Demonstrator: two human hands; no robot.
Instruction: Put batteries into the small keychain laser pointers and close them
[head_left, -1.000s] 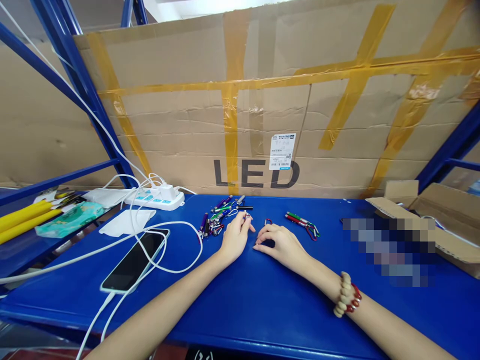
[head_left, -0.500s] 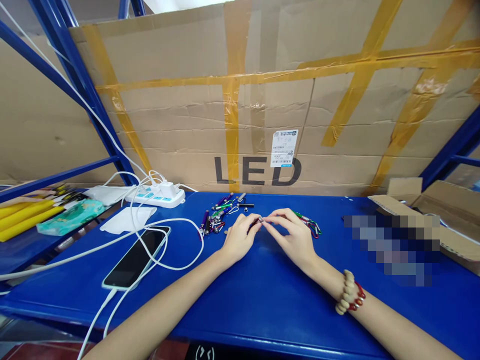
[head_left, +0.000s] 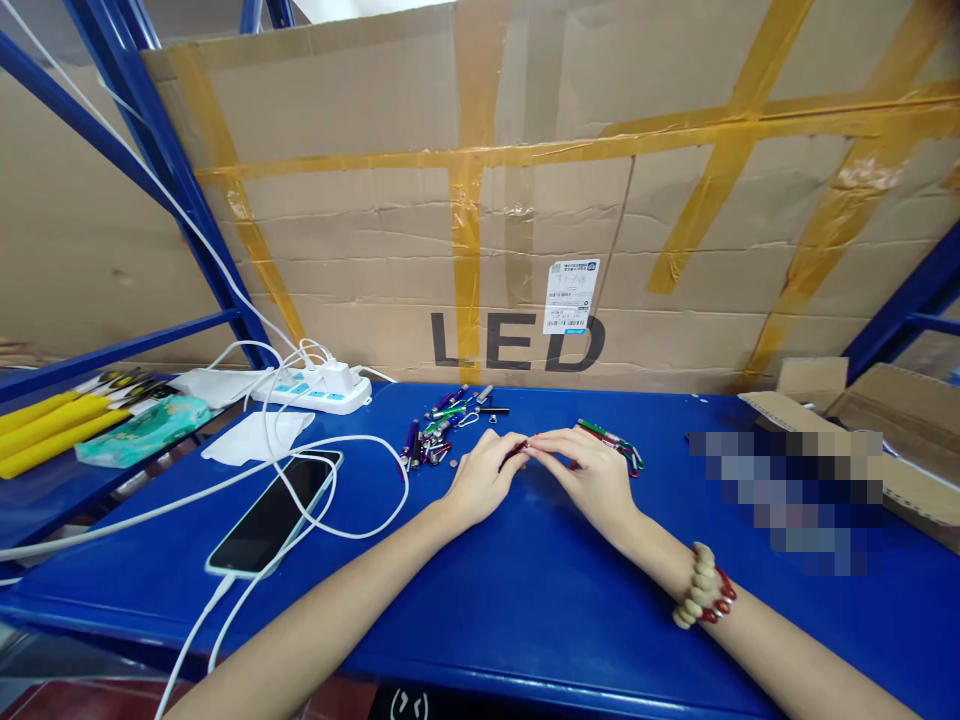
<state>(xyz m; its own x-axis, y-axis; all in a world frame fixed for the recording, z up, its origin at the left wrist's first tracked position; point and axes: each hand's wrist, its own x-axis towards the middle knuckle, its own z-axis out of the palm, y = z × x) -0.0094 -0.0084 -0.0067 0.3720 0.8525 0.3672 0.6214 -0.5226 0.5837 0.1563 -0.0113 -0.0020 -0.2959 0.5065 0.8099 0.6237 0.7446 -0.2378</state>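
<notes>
1. Both hands meet above the middle of the worktop (head_left: 525, 610): the left hand (head_left: 480, 480) and the right hand (head_left: 598, 480) have finger and thumb drawn narrow in a pinch on one small dark item (head_left: 527, 446).
2. The item sits between the touching fingertips, mostly covered, so its exact shape cannot be told.
3. For good control here, the left hand should hold steady while the right fingertips make small, light adjustments; squeezing hard could make so small a part slip.
4. Working low over the bare worktop seems wise, as a dropped part could roll.
5. To the far left lies a pile of tubes and clips (head_left: 436, 430); a small round piece (head_left: 453, 463) rests just beside the left hand and is easily brushed by it.
6. Red and green tubes (head_left: 598, 432) lie beyond the right hand, partly hidden.
7. The white cable (head_left: 406, 490) loops near the left forearm, so that elbow is best kept clear.
</notes>
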